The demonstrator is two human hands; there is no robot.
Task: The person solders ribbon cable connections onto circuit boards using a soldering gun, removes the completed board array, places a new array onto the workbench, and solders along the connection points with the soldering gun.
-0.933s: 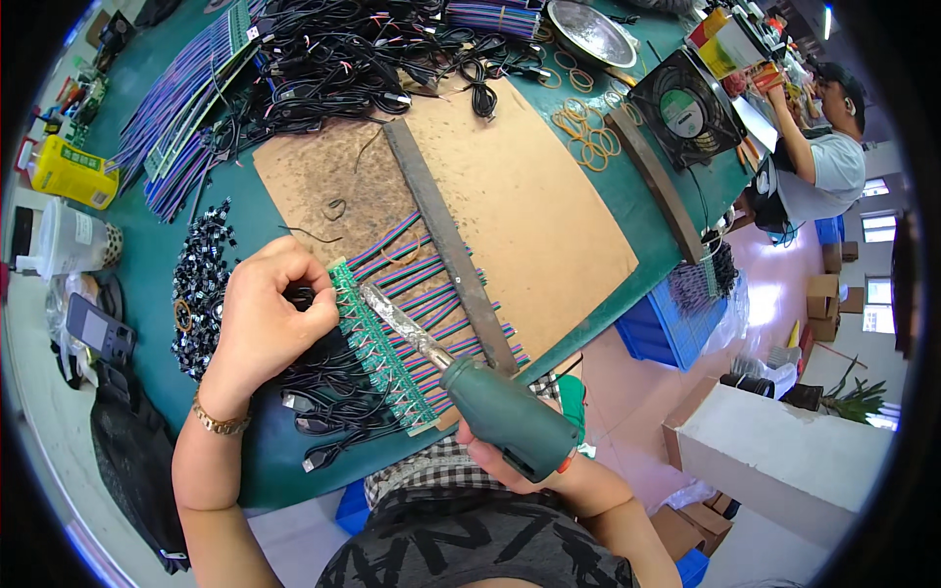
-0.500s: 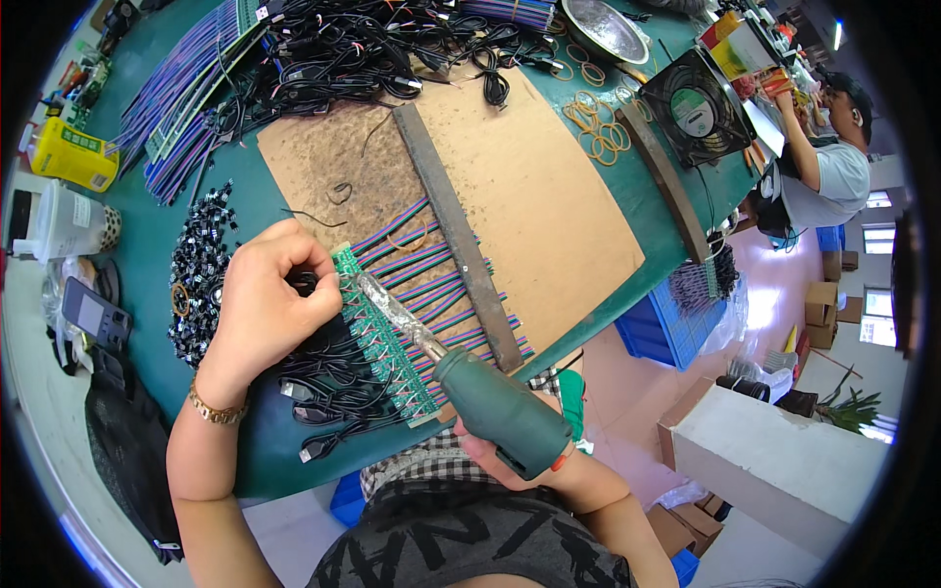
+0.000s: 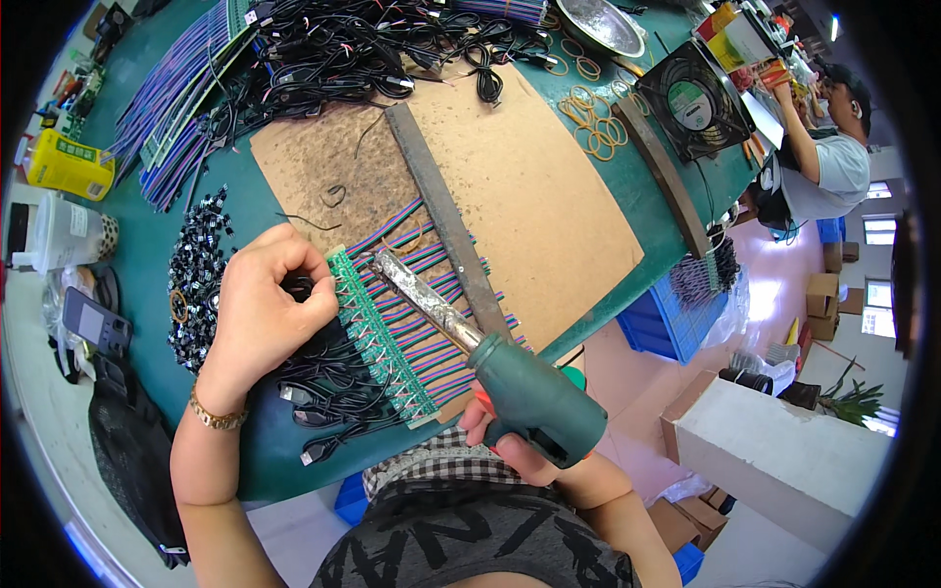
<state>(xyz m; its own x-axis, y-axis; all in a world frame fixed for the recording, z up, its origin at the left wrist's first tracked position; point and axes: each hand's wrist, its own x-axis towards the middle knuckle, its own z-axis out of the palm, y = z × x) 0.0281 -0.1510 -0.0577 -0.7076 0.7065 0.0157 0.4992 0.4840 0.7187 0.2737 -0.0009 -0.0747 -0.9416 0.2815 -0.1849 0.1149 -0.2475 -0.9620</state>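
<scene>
Left hand: the left hand (image 3: 263, 306) is resting curled on the worktop (image 3: 245, 211), its grip pinching black wires (image 3: 323, 377) at the upper end of the green board strip (image 3: 380, 338).
Right hand: the right hand (image 3: 510, 446) is wrapping its grip closed around the soldering iron (image 3: 490, 358), holding the green handle.
Axis: the iron is pointing up-left, its tip lying just beside the left fingers.
Strip: the strip is running diagonally, down-right from the left hand, beside the metal bar (image 3: 446, 225) on the cardboard sheet (image 3: 529, 176).
</scene>
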